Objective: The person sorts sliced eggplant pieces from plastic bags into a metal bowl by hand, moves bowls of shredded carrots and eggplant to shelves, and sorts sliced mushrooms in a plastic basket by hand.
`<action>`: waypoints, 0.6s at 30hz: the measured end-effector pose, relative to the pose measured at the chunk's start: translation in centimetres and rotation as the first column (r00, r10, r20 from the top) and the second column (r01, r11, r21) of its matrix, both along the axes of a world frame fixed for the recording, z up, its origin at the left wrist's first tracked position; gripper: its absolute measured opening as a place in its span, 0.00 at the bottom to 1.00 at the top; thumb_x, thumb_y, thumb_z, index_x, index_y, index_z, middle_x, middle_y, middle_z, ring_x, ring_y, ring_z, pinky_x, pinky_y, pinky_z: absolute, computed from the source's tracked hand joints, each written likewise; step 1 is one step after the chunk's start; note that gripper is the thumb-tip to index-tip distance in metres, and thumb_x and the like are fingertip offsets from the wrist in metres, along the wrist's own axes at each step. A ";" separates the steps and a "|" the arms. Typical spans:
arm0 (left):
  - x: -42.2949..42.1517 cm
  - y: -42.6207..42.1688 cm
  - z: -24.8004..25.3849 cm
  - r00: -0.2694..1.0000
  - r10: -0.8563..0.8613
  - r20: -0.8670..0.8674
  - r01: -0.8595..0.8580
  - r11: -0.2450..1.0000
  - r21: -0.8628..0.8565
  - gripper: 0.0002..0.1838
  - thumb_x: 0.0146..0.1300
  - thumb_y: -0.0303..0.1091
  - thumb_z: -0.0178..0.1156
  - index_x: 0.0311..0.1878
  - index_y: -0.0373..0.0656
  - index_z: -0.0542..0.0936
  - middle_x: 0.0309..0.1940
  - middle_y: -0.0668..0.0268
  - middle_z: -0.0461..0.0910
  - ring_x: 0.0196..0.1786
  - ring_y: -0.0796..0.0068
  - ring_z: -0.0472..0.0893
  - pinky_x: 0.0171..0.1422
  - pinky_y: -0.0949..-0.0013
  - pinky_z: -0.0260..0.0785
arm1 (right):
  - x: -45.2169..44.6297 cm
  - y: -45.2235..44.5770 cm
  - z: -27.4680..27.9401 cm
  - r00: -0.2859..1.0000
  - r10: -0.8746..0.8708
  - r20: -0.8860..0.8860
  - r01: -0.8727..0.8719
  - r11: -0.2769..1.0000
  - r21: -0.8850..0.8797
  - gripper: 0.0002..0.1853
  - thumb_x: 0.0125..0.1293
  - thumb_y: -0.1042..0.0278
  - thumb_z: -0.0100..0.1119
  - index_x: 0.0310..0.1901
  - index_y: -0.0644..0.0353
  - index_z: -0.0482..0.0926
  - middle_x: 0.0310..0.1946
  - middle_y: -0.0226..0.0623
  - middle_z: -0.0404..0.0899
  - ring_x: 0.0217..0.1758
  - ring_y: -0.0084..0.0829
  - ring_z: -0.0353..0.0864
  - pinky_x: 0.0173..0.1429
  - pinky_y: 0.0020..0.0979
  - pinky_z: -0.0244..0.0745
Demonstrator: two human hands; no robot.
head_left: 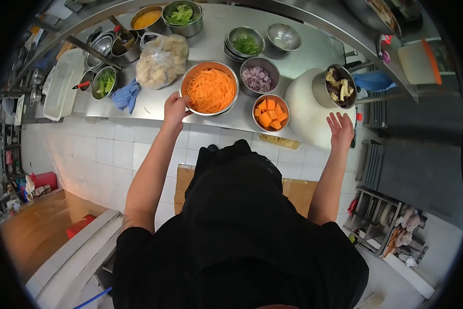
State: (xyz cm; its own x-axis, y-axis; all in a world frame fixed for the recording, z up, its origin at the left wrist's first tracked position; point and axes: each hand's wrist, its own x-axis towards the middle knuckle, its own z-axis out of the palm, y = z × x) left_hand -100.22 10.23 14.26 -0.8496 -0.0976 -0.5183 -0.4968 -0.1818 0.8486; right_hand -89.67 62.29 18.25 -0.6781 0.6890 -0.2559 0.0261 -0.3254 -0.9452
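Observation:
My left hand [176,109] grips the rim of a metal bowl [211,114] heaped with shredded carrot [209,90] at the counter's front edge. Over on the right, my right hand [340,130] is open, fingers spread, with nothing in it. Just beyond its fingertips is a metal pot [321,92] of dark and pale chopped pieces, standing on a large round white board [303,113]. Between my hands, orange cubes [270,113] fill a small bowl near the edge. Behind that, another bowl holds chopped purple onion [256,79].
A clear bag of pale pieces [162,61] and a blue cloth [125,97] lie left of the carrot bowl. Farther back are stacked bowls topped with cut greens [246,44], a bare metal bowl [284,37] and a pot of leaves [182,15]. A white plastic basket [53,105] stands far left.

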 end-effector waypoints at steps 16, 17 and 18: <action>3.5 -1.8 -3.0 0.982 0.187 0.042 -0.190 0.979 0.080 0.07 0.57 0.17 0.58 0.36 0.41 0.79 0.29 0.65 0.82 0.28 0.74 0.83 0.31 0.68 0.81 | -5.4 8.1 -1.0 0.962 0.206 0.178 -0.167 0.963 -0.212 0.21 0.70 0.77 0.47 0.61 0.83 0.66 0.52 0.64 0.81 0.52 0.60 0.87 0.51 0.41 0.93; 3.8 -2.5 -3.2 0.977 0.208 0.054 -0.212 0.974 0.083 0.08 0.56 0.17 0.58 0.38 0.40 0.80 0.29 0.65 0.82 0.27 0.75 0.83 0.30 0.70 0.80 | -5.3 6.7 -0.2 0.972 0.157 0.175 -0.129 0.978 -0.163 0.22 0.69 0.78 0.47 0.62 0.82 0.66 0.53 0.64 0.81 0.51 0.60 0.87 0.51 0.42 0.93; 4.0 -3.3 -3.3 0.976 0.213 0.047 -0.216 0.972 0.095 0.08 0.56 0.17 0.58 0.38 0.40 0.80 0.29 0.65 0.82 0.27 0.75 0.83 0.30 0.70 0.80 | -4.9 5.1 0.4 0.980 0.106 0.167 -0.087 0.990 -0.115 0.24 0.68 0.79 0.46 0.64 0.81 0.65 0.54 0.64 0.81 0.51 0.60 0.87 0.50 0.43 0.93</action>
